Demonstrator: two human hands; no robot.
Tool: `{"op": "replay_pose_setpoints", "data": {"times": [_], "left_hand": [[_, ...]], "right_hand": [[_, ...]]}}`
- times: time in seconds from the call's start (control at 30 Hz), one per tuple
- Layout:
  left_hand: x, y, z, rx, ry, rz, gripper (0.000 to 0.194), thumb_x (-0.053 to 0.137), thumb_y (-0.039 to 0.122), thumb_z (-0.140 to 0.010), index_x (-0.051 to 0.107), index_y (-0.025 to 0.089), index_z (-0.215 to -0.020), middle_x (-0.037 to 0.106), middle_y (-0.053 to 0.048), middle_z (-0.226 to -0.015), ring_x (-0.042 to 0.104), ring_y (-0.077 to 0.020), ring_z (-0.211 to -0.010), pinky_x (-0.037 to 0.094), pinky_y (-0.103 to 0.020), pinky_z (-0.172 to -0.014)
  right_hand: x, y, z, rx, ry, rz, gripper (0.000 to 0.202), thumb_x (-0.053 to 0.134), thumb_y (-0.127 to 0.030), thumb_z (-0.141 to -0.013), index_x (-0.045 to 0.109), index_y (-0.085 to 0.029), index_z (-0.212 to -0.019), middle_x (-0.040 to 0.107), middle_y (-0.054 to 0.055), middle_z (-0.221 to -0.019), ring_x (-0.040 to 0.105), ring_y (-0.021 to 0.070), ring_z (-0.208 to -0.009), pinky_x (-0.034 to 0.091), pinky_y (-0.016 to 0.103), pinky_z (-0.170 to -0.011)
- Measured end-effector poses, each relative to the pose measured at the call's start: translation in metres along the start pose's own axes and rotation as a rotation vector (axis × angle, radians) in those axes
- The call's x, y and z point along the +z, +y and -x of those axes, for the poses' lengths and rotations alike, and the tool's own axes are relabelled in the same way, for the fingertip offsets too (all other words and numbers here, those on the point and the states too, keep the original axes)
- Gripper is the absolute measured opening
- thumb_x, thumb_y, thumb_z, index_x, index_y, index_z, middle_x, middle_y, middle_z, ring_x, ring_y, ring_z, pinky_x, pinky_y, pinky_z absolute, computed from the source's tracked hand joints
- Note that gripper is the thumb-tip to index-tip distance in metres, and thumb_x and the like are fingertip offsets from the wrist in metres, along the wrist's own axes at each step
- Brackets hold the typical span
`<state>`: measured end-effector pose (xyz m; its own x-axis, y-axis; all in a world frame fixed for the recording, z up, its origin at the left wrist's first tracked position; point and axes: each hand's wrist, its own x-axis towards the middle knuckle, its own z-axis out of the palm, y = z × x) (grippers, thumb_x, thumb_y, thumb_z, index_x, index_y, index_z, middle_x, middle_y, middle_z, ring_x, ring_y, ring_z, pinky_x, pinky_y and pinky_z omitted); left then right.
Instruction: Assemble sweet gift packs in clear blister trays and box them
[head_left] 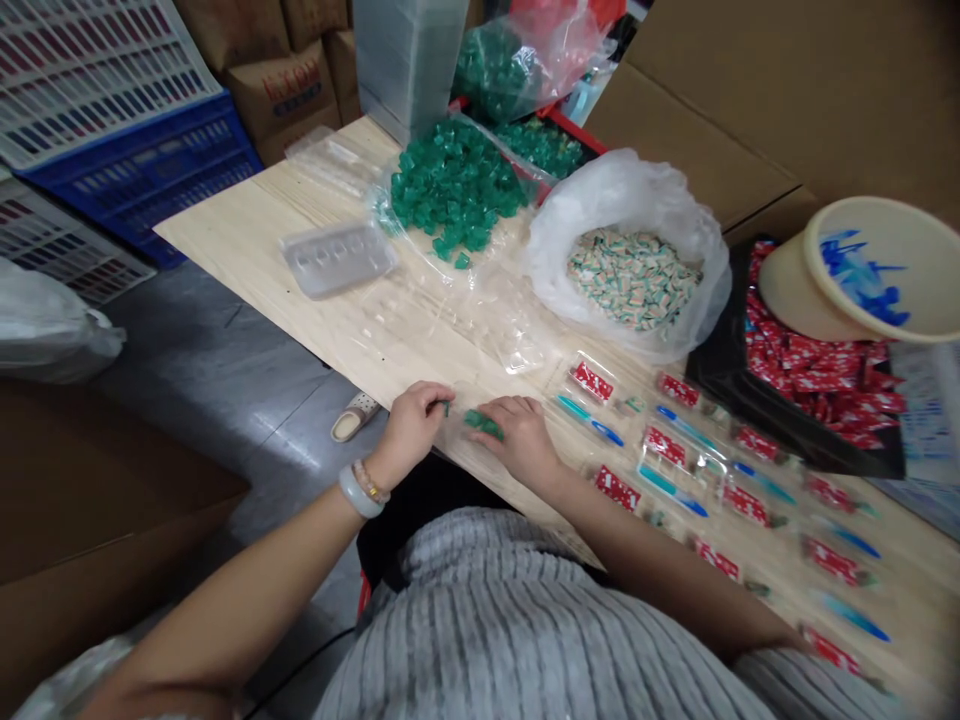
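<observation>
Worn on the person's head, the camera is looking from above the near edge of the wooden table [232, 228], facing forward and steeply down, with a striped top [480, 620] filling the bottom of the view on the table's near side. It is sitting close enough to be taking in the left hand [414, 425] and right hand [521, 437] at the table's near edge, while its wide field is reaching the crates [157, 165] past the table's left end and cardboard [720, 110] beyond its far side. The table's near edge is slanting down rightward.
</observation>
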<state>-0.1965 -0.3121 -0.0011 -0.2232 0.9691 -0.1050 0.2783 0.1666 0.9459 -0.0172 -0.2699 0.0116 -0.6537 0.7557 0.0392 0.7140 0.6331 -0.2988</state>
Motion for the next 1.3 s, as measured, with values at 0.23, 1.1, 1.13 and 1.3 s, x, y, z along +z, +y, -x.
{"op": "replay_pose_setpoints", "data": {"times": [0.23, 1.1, 1.13, 1.3], "left_hand": [[0.0, 0.013, 0.002, -0.237, -0.072, 0.234, 0.021, 0.048, 0.015, -0.071, 0.064, 0.014, -0.085, 0.064, -0.002, -0.073, 0.057, -0.0106, -0.061, 0.047, -0.023, -0.061], [0.001, 0.017, 0.006, -0.219, -0.07, 0.394, 0.027, 0.055, 0.02, -0.073, 0.063, 0.013, -0.098, 0.064, -0.005, -0.083, 0.058, -0.0127, -0.073, 0.046, -0.027, -0.072], [0.002, 0.016, 0.007, -0.137, -0.057, 0.312, 0.024, 0.054, 0.02, -0.075, 0.064, 0.013, -0.096, 0.063, -0.005, -0.086, 0.058, -0.014, -0.077, 0.046, -0.029, -0.075], [0.013, 0.011, 0.01, 0.28, -0.069, -0.131, 0.021, 0.051, 0.016, -0.08, 0.064, 0.018, -0.097, 0.058, -0.007, -0.093, 0.052, -0.0168, -0.091, 0.044, -0.033, -0.084]], "right_hand": [[-0.018, 0.031, -0.041, -0.324, -0.147, 0.182, 0.023, 0.041, -0.02, -0.088, 0.062, -0.016, -0.095, 0.061, 0.008, -0.088, 0.051, 0.0189, -0.084, 0.033, 0.031, -0.071], [-0.02, 0.025, -0.102, -0.964, -0.367, 0.45, 0.018, 0.046, -0.013, -0.083, 0.063, -0.013, -0.077, 0.06, 0.008, -0.079, 0.045, 0.02, -0.081, 0.026, 0.033, -0.07], [-0.018, 0.024, -0.103, -0.972, -0.366, 0.451, 0.019, 0.046, -0.014, -0.084, 0.063, -0.013, -0.078, 0.06, 0.009, -0.079, 0.045, 0.0202, -0.081, 0.026, 0.033, -0.069], [-0.019, 0.025, -0.103, -0.905, -0.336, 0.423, 0.019, 0.045, -0.017, -0.084, 0.062, -0.012, -0.078, 0.059, 0.01, -0.079, 0.046, 0.0209, -0.08, 0.027, 0.033, -0.068]]}}
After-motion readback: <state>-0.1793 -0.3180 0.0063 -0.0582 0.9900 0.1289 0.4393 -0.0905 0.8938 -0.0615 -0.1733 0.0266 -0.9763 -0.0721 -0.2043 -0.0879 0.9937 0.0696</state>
